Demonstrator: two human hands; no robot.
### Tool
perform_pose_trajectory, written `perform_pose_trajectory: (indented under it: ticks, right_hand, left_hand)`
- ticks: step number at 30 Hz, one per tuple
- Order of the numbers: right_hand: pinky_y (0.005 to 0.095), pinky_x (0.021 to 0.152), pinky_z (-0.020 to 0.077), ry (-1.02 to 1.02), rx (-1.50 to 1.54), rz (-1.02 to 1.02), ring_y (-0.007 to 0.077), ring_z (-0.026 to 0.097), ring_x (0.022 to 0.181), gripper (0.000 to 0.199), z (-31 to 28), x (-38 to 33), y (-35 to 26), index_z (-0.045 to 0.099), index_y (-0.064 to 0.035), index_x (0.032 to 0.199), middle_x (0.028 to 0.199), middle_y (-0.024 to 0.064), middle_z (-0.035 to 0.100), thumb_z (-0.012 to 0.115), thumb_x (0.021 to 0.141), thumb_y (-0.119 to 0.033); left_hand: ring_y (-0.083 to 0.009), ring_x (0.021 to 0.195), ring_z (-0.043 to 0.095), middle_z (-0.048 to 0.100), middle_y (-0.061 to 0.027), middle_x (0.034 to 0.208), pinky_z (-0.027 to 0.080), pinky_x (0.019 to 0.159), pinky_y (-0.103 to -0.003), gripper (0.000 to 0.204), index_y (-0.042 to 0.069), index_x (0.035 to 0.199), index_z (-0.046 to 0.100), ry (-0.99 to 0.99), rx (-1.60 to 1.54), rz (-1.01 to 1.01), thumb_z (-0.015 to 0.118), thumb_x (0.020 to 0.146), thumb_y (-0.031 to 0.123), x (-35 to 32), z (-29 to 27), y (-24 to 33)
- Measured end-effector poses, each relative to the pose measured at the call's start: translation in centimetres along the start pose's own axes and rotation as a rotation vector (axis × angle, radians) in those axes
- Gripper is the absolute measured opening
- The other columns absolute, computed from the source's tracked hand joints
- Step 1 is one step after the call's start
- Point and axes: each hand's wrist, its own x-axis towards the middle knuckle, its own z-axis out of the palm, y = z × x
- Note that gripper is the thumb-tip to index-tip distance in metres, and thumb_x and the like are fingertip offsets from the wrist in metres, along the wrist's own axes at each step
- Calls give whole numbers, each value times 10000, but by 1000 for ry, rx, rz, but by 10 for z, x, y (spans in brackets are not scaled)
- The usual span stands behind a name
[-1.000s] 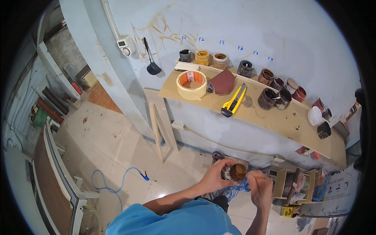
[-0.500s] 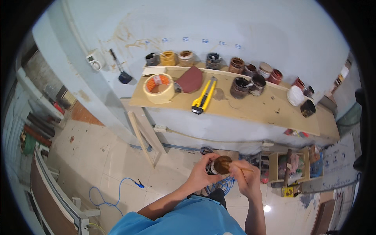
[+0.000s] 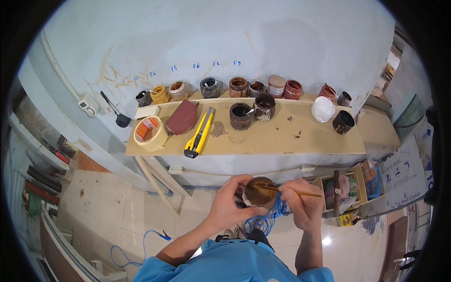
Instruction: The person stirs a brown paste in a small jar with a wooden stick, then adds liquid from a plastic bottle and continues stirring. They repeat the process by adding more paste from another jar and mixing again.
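My left hand (image 3: 229,199) is wrapped round a small jar (image 3: 257,197) with brown stuff inside, held up in front of my body. In my right hand (image 3: 303,202) is a thin wooden stick (image 3: 310,193), pinched between thumb and fingers; it may be a brush handle. Its far end reaches over the jar's mouth, and I cannot tell what tip it has. Beyond my hands, a shelf (image 3: 277,138) carries a dark open jar (image 3: 241,117) with a white-handled tool in it, and a stained cup (image 3: 264,107) beside that.
On the shelf lie a yellow utility knife (image 3: 201,131), a masking tape roll (image 3: 157,138) and a dark red sheet (image 3: 182,117). Several paint jars line the wall. A white tub (image 3: 323,109) stands to the right. Blue hose (image 3: 263,223) coils on the floor below; crates (image 3: 350,192) stand right.
The view has shifted, so the shelf appears lower and farther left. Both hands have come up with the jar and stick, which look larger now. The stick lies flatter across the jar's mouth.
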Motion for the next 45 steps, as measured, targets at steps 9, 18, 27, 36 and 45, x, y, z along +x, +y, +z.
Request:
perform_pose_trajectory:
  ticks: [9,18,27,36,45]
  right_hand:
    - [350,602,521,-9,33,-222,252,679,648,89,-68,62,22,738,-12,1038,819,121,733,713,955,-34]
    - [277,589,499,-29,92,13,144,657,652,152,-107,117,65,718,39,1061,830,105,717,622,1070,-79]
    - [249,587,521,-75,343,266,110,654,664,216,-94,142,108,650,46,1262,885,106,721,645,1085,-78]
    - [270,556,482,-361,-215,505,61,611,607,287,-128,128,89,735,48,1000,663,44,646,879,905,-182]
    - [256,544,466,-408,-255,-137,92,637,583,205,-164,150,-19,763,11,991,701,42,694,869,869,-114]
  left_hand:
    - [-169,1062,643,702,-58,1192,497,903,-327,805,48,1377,596,98,218,171,994,696,211,83,41,55]
    - [-306,1081,692,714,-141,1173,542,932,-413,758,1,1346,611,252,422,147,974,727,243,147,75,57]
    - [-396,1131,664,658,-199,1216,526,950,-488,807,-32,1346,601,327,661,85,957,753,384,164,85,43]
    - [-423,1130,659,646,-221,1267,524,946,-499,803,-37,1422,529,287,639,75,908,822,340,155,79,41]
    - [-425,1017,666,629,-213,1210,526,864,-486,753,-36,1445,509,262,672,173,846,890,346,158,72,33]
